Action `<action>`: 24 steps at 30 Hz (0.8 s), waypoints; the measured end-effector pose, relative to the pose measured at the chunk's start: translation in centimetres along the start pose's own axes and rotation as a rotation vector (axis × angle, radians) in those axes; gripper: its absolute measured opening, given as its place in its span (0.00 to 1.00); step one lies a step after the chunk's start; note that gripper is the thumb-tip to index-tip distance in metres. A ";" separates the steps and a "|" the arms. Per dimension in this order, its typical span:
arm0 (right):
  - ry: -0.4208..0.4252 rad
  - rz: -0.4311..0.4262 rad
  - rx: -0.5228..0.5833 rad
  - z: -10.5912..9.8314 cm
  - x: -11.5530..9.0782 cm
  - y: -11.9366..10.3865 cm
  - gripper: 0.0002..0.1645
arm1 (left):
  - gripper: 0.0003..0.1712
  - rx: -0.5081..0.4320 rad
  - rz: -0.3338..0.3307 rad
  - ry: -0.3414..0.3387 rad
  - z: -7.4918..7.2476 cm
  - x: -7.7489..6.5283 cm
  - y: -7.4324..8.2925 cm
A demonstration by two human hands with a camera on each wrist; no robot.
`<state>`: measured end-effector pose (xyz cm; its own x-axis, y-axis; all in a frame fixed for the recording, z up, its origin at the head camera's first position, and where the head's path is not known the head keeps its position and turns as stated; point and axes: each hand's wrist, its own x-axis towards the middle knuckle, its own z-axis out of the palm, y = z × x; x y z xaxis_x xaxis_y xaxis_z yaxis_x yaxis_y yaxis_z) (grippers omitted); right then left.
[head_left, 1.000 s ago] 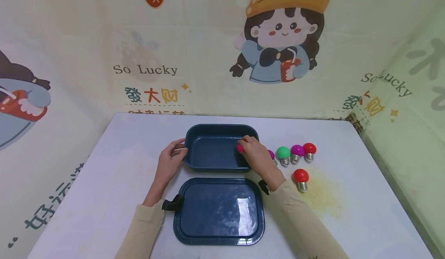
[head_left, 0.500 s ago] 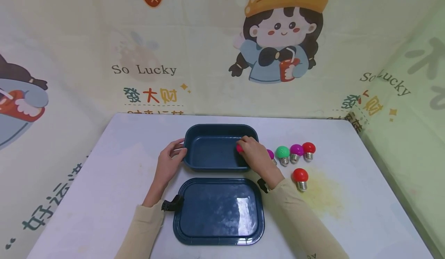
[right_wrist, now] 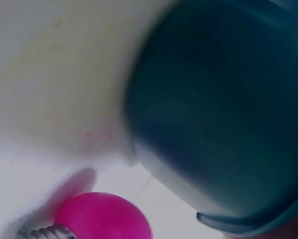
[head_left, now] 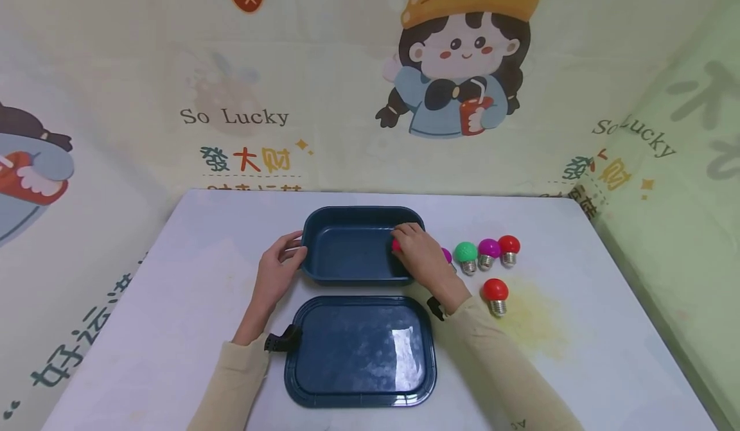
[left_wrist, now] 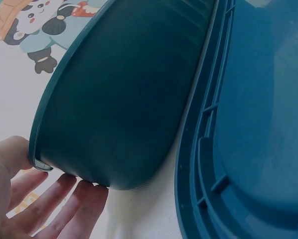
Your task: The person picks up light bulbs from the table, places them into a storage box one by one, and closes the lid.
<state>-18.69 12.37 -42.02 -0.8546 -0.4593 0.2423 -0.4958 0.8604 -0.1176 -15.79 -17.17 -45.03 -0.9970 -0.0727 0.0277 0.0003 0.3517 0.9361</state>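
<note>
On the white table (head_left: 144,341) sits a dark blue rectangular box (head_left: 347,254), deep, with rounded corners and a plain floor. Just nearer the person lies a matching blue lid (head_left: 358,354), flat and glossy, with a ridged border and a bright reflection at its right side.

At the box's left end, the left hand (head_left: 275,269) has its fingers straight, fingertips touching the outer wall and thumb at the rim. The right hand (head_left: 424,254) reaches over the right end with bent fingers pinching a pinkish-red bulb (head_left: 396,245) inside the box; most of that bulb is hidden. Right of the box, a purple bulb (head_left: 447,255) shows partly behind the hand, followed by a round green bulb (head_left: 466,251), another purple bulb and a red bulb, all with silvery screw bases. A separate red one stands out nearer the person.

Compared with a second ago, the whole head view has slid slightly sideways, while hands, box and bulbs keep the same arrangement.
</note>
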 end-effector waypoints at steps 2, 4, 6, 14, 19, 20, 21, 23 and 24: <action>0.022 -0.008 0.000 0.0 -0.1 0.0 0.23 | 0.25 -0.001 0.004 0.000 -0.1 0.0 0.0; 0.042 -0.011 -0.003 -0.1 -0.3 0.0 0.23 | 0.25 -0.001 -0.001 -0.005 -0.1 -0.1 0.2; 0.059 -0.013 -0.002 -0.1 -0.4 0.1 0.22 | 0.25 -0.004 -0.011 -0.008 -0.1 -0.2 0.6; 0.106 -0.016 0.034 -0.7 -1.0 0.6 0.22 | 0.25 0.024 -0.014 -0.017 -0.3 -1.5 4.2; 0.088 0.015 0.042 -1.3 -1.5 0.7 0.24 | 0.25 0.028 -0.011 -0.016 -0.4 -1.7 4.4; 0.083 0.025 0.045 -1.4 -1.5 0.7 0.25 | 0.25 0.028 -0.010 -0.016 -0.4 -1.7 4.3; 0.077 0.032 0.048 -1.5 -1.6 0.7 0.26 | 0.25 0.028 -0.009 -0.016 -0.4 -1.7 4.3; 0.069 0.043 0.052 -1.7 -1.8 0.8 0.27 | 0.25 0.027 -0.007 -0.017 -0.4 -1.7 4.2; 0.065 0.050 0.056 -1.8 -1.8 0.8 0.27 | 0.25 0.027 -0.006 -0.016 -0.4 -1.7 4.2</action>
<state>-17.26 14.35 -40.81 -0.8674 -0.3996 0.2965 -0.4626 0.8672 -0.1842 -14.08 -15.98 -41.03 -0.9981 -0.0600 0.0162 -0.0076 0.3766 0.9263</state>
